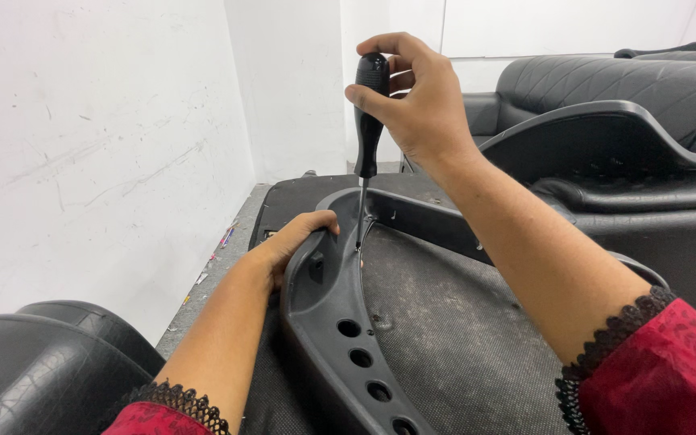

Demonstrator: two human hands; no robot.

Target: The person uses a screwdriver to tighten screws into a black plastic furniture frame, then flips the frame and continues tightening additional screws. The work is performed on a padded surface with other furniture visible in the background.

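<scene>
Right hand (416, 101) gripped the black screwdriver (368, 121) upright, tip down at the frame's (332, 310) far inner edge. Left hand (296, 246) clamped that plastic frame's left rim. Risk: tip could slip off and jab left fingers nearby.

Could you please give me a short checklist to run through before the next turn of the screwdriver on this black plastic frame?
1. Right hand wraps the black-handled screwdriver at the top of its handle: ok.
2. Screwdriver upright, barely tilted: ok.
3. Tip seated in a screw head at the curved black plastic frame: cannot tell, the spot is too small to see.
4. Left hand grips the frame's rim beside the tip, steadying it: ok.
5. Left fingers apart from the metal shaft: ok, though close.
6. Frame resting flat on the dark fabric panel: ok.
</scene>
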